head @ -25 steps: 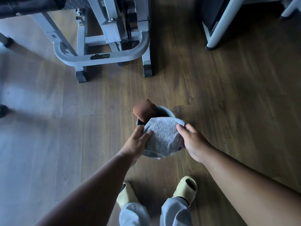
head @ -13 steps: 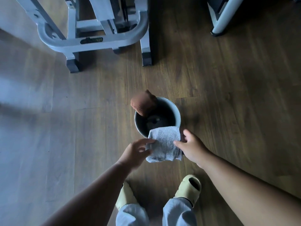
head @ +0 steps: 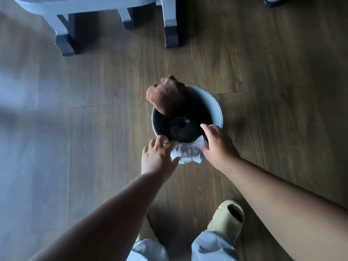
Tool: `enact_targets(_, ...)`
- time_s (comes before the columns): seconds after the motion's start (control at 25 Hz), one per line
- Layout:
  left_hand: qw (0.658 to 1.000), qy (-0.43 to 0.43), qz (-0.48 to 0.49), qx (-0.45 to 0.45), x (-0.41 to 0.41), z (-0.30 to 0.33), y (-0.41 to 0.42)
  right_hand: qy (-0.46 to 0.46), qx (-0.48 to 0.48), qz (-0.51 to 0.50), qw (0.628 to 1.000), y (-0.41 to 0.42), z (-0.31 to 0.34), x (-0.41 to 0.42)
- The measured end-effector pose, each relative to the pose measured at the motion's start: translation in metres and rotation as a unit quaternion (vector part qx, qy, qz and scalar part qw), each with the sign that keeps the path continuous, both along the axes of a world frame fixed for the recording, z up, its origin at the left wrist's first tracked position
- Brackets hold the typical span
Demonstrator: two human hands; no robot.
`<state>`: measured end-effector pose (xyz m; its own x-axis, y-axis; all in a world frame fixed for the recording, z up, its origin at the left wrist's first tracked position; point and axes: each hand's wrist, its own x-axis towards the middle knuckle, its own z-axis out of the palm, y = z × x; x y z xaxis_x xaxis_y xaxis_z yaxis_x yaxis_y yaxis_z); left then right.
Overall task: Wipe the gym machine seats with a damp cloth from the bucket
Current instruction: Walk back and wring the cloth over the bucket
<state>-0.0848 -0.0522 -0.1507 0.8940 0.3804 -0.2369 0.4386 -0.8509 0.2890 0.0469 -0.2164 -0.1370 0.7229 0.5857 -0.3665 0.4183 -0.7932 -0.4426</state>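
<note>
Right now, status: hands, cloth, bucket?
Both hands, left and right, on grey cloth draped over bucket near rim. Brown cloth on far rim. Nothing blocking.

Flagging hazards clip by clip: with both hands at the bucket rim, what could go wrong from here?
The grey cloth is draped over the near rim of the bucket, mostly outside, so it could slide to the floor. The left hand and right hand press at that rim and might tip the bucket. The brown cloth on the far rim could drop too.
</note>
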Motion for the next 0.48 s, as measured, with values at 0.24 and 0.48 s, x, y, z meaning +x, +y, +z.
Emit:
enact_targets(0.24, 0.985, -0.009, -0.172, 0.034, 0.013, -0.008, 0.019, -0.073, -0.056, 0.185, 0.978, -0.019, -0.019, -0.011)
enact_targets(0.48, 0.973, 0.016, -0.218, 0.072, 0.023, -0.006, 0.026, -0.103, -0.103, 0.195, 0.97, -0.012, -0.031, -0.005)
